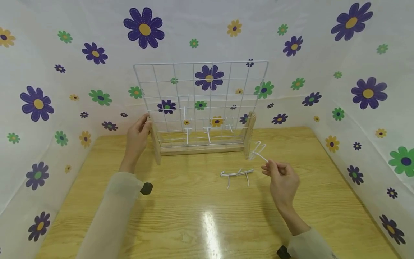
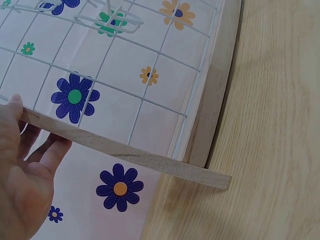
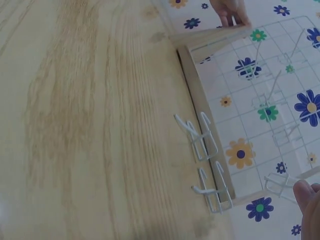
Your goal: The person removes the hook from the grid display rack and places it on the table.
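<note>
A white wire grid panel [image 1: 201, 63] stands in a wooden base [image 1: 202, 150]. My left hand [image 1: 137, 138] grips the top of its left wooden side post [image 2: 125, 148], thumb on one face and fingers behind. Beyond the right post, my right hand [image 1: 283, 181] pinches a white wire hook [image 1: 261, 157] by its prong, the double-bent end pointing toward the rack. Several similar hooks, one of them a front hook [image 1: 208, 133], hang on the lower half of the grid.
Two more white hooks, a left one [image 1: 228, 175] and a right one [image 1: 246, 172], lie side by side on the wooden table [image 1: 181, 208] in front of the rack. Flower-printed white sheeting [image 1: 106, 21] encloses the table at the back and sides.
</note>
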### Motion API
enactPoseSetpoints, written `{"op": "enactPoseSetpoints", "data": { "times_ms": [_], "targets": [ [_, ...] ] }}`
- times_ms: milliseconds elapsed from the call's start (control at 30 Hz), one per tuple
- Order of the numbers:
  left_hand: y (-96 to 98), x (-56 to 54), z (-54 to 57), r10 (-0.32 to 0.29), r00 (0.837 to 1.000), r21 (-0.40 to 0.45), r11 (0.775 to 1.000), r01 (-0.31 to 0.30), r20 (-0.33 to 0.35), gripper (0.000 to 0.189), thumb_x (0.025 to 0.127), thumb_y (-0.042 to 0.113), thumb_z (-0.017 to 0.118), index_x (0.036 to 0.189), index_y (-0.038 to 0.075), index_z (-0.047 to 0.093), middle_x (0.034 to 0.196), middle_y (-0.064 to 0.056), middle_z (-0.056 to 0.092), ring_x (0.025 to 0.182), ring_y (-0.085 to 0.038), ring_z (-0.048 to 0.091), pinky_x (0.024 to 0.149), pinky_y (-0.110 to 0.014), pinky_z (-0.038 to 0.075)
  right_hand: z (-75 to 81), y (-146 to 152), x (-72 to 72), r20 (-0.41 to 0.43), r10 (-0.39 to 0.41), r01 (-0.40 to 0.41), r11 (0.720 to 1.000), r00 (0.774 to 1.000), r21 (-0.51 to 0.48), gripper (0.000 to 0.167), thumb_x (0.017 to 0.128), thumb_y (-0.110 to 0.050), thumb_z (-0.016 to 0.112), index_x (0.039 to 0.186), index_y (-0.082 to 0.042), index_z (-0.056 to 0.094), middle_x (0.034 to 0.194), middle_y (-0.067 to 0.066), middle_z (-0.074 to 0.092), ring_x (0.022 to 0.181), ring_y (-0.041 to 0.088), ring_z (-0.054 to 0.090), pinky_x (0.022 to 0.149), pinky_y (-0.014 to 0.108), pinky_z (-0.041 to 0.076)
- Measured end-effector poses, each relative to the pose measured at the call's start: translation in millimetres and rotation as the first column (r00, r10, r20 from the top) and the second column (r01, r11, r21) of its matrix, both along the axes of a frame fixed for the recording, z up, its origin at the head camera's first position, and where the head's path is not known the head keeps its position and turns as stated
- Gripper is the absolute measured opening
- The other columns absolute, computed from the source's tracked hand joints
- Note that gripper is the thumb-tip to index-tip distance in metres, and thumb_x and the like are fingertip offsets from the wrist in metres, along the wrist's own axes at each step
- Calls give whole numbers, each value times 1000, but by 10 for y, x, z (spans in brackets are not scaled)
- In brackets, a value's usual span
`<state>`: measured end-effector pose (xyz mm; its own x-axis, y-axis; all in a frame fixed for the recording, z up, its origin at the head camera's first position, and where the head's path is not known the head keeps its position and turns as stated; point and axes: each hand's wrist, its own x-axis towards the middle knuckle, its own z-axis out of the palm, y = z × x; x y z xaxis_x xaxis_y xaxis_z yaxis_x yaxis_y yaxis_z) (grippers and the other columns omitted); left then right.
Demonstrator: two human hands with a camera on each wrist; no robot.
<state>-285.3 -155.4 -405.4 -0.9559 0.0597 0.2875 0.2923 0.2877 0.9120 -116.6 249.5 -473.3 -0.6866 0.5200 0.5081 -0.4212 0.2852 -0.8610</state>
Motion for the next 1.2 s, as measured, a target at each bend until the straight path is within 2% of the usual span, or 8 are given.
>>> {"op": "enactPoseSetpoints", "data": {
  "times_ms": [200, 433, 467, 633, 767, 867, 1033, 1200],
  "targets": [
    [13, 19, 27, -6, 1000, 6, 1000, 5, 6, 48, 112, 16, 45, 155, -4, 39, 157, -26, 43, 136, -42, 50, 112, -43, 46, -36, 72, 43, -2, -17, 17, 999, 1000, -36, 18, 99, 4, 65, 97, 22, 63, 90, 38, 68, 72, 12, 76, 64, 26, 63],
    [4, -28, -17, -3, 1000, -3, 1000, 3, 0, 48, 112, 18, 46, 156, -2, 40, 156, -23, 44, 135, -39, 51, 112, -44, 46, -109, 195, 91, 38, -38, 39, 999, 999, -20, 18, 99, 5, 64, 97, 23, 63, 90, 34, 70, 72, 10, 75, 64, 26, 62],
    [15, 1, 19, -4, 1000, -3, 1000, 4, 2, 48, 112, 16, 45, 156, -3, 39, 156, -24, 44, 135, -41, 50, 112, -44, 46, -116, 212, 103, 47, -43, 44, 999, 998, -23, 18, 99, 5, 64, 98, 23, 63, 90, 32, 71, 71, 10, 75, 64, 26, 62],
    [17, -2, 26, -6, 1000, 0, 1000, 6, 3, 48, 113, 17, 43, 156, -3, 39, 156, -25, 43, 136, -43, 49, 111, -43, 47, -159, 304, 144, 72, -70, 71, 997, 995, -15, 16, 98, 5, 65, 97, 21, 65, 88, 25, 73, 70, 9, 75, 63, 25, 62],
    [22, 4, 34, -3, 1000, 8, 1000, 3, 14, 48, 112, 17, 45, 156, -4, 39, 157, -24, 43, 137, -41, 49, 112, -42, 46, -181, 360, 169, 97, -84, 83, 997, 992, 7, 15, 98, 6, 65, 97, 21, 65, 89, 28, 72, 68, 8, 74, 62, 23, 61],
    [-2, -62, -41, 0, 1000, 21, 1000, 0, 17, 49, 112, 17, 46, 156, -2, 39, 158, -23, 43, 138, -39, 50, 112, -41, 46, -192, 389, 180, 113, -88, 85, 996, 990, 25, 15, 98, 6, 66, 98, 21, 65, 91, 31, 71, 68, 6, 74, 62, 23, 61],
    [-68, -190, -225, 6, 1000, 24, 1000, -6, 0, 50, 112, 24, 47, 157, 5, 41, 159, -16, 44, 138, -34, 51, 111, -38, 47, -228, 435, 176, 135, -102, 97, 994, 986, 43, 13, 98, 6, 66, 99, 19, 67, 91, 27, 72, 67, 4, 73, 62, 21, 61],
    [-85, -209, -279, 11, 1000, 21, 1000, -11, -13, 52, 111, 30, 49, 157, 7, 42, 159, -14, 45, 137, -33, 51, 111, -39, 48, -236, 439, 181, 139, -99, 95, 995, 985, 33, 13, 98, 6, 66, 98, 19, 66, 89, 24, 73, 67, 5, 73, 62, 22, 61]
  ]
}}
